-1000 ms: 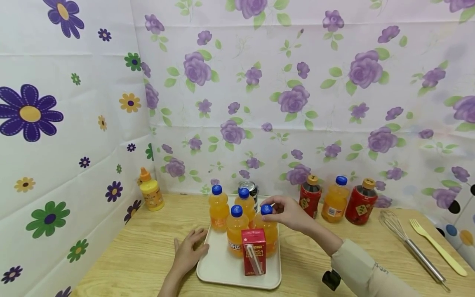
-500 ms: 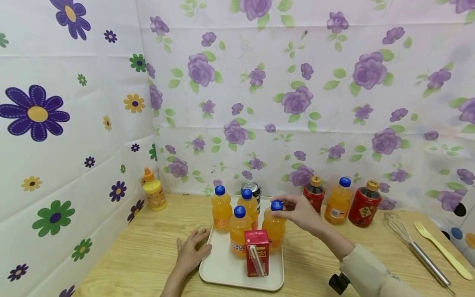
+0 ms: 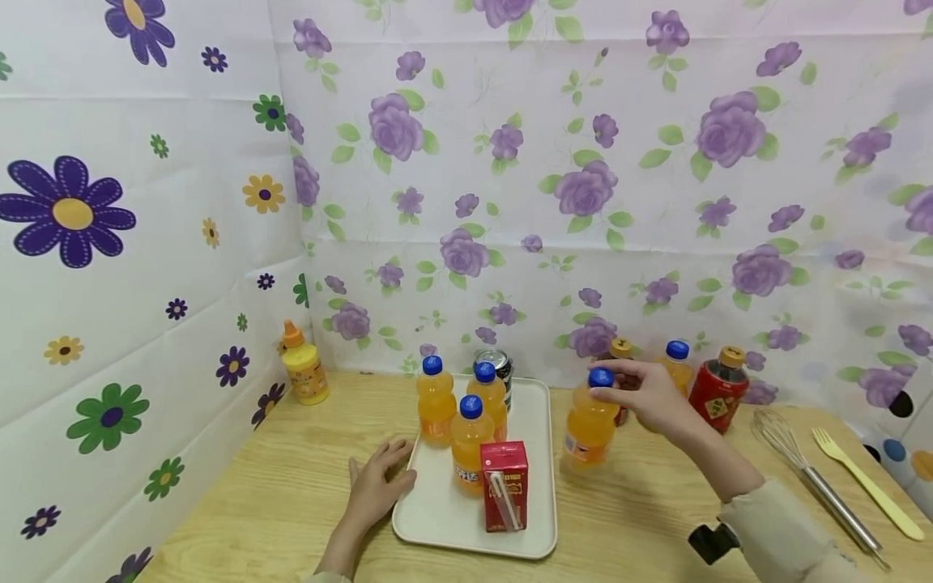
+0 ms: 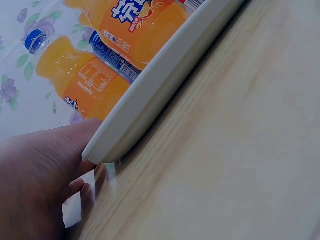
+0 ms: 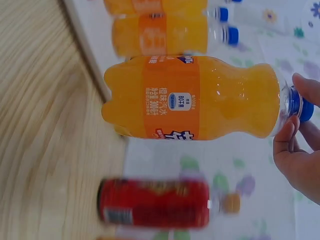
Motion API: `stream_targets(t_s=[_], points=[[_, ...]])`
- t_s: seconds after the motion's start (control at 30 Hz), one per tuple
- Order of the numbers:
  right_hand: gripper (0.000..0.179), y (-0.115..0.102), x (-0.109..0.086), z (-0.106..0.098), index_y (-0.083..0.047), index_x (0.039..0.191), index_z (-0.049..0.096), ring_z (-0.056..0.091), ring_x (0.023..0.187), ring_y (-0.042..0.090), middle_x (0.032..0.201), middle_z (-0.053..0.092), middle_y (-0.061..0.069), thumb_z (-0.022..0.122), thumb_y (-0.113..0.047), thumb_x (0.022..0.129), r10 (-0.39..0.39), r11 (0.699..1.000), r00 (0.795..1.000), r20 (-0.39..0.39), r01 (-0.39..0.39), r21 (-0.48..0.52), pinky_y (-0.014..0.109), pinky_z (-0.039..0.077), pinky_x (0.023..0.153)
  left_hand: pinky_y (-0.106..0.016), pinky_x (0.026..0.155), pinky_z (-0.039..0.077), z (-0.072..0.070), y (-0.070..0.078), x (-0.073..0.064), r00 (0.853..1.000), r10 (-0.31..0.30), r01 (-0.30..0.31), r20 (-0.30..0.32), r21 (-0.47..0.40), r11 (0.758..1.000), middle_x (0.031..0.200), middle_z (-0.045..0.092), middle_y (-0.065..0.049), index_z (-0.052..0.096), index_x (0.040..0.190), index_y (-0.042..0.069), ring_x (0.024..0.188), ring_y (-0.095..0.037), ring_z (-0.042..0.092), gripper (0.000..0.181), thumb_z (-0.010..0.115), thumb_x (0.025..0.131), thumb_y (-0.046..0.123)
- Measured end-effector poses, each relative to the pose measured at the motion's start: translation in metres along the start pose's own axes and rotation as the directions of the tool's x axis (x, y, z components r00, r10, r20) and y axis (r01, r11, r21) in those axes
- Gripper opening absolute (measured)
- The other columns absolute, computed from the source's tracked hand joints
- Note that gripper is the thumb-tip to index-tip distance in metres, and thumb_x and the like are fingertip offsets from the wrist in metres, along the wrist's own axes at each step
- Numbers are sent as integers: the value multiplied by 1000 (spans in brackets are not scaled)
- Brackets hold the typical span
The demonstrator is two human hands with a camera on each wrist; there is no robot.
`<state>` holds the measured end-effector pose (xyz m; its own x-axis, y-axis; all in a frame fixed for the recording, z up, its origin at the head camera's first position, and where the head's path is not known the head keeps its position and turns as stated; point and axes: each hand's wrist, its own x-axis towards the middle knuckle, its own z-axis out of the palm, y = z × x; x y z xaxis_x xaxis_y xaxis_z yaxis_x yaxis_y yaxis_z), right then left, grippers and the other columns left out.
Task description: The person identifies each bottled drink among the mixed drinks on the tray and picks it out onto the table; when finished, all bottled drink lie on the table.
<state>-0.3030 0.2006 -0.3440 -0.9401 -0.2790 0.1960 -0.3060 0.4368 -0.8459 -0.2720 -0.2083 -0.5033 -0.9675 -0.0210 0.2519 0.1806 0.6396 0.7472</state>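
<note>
My right hand [image 3: 652,397] pinches the blue cap of an orange soda bottle [image 3: 589,425], held upright to the right of the tray. In the right wrist view, thumb and fingertips close round the cap of this soda bottle [image 5: 200,97]. Beside the left edge of the cream tray [image 3: 437,530] lies my left hand [image 3: 377,483], its fingers spread on the table and its thumb at the rim. In the left wrist view the thumb [image 4: 75,135] meets the tray rim. Several orange soda bottles [image 3: 472,445], a red drink carton [image 3: 504,490] and a dark can [image 3: 499,364] stand on the tray.
At the back right stand red bottles [image 3: 717,393] with tan caps and another orange soda bottle [image 3: 678,368], partly behind my right hand. A whisk [image 3: 816,478] and a yellow fork [image 3: 867,486] lie far right. A yellow squeeze bottle [image 3: 304,364] stands back left.
My right hand has carried the orange soda bottle from the tray's right side out past its right edge, over the table. The left hand stays at the tray's left edge.
</note>
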Motion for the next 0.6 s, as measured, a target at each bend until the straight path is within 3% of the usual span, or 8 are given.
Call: stream_targets(t_s=[0.13, 0.27, 0.4, 0.6], points=[[55, 14, -14, -24, 1, 132, 58, 64, 84, 1, 111, 70, 12, 71, -30, 88, 36, 999, 999, -38, -37, -40, 21, 58, 72, -80, 107, -7, 0, 1, 1, 1000, -2, 2, 11, 7, 1000, 138, 57, -21, 65, 125, 4, 138, -49, 39, 44, 73, 84, 15], [54, 28, -27, -45, 2, 131, 58, 61, 76, -1, 102, 71, 2, 71, -30, 89, 61, 993, 995, -85, -69, -95, 22, 56, 65, -79, 108, -8, 0, 0, 2, 1000, -16, 16, 25, 4, 1000, 139, 56, -21, 64, 127, 4, 140, -48, 36, 44, 71, 85, 14], [58, 39, -39, -67, 5, 134, 54, 61, 76, 2, 97, 68, 1, 70, -30, 90, 97, 984, 987, -131, -115, -136, 26, 58, 63, -79, 108, -9, 0, 0, 2, 999, -26, 26, 31, 2, 1000, 140, 55, -22, 63, 128, 4, 141, -48, 35, 44, 71, 86, 14], [61, 59, -58, -95, 2, 133, 55, 53, 76, 4, 93, 62, -4, 66, -41, 91, 140, 951, 959, -247, -200, -235, 20, 51, 62, -79, 108, -8, 0, 6, 1, 999, -24, 24, 33, 1, 1000, 140, 54, -23, 63, 128, 3, 141, -49, 34, 44, 71, 86, 15]])
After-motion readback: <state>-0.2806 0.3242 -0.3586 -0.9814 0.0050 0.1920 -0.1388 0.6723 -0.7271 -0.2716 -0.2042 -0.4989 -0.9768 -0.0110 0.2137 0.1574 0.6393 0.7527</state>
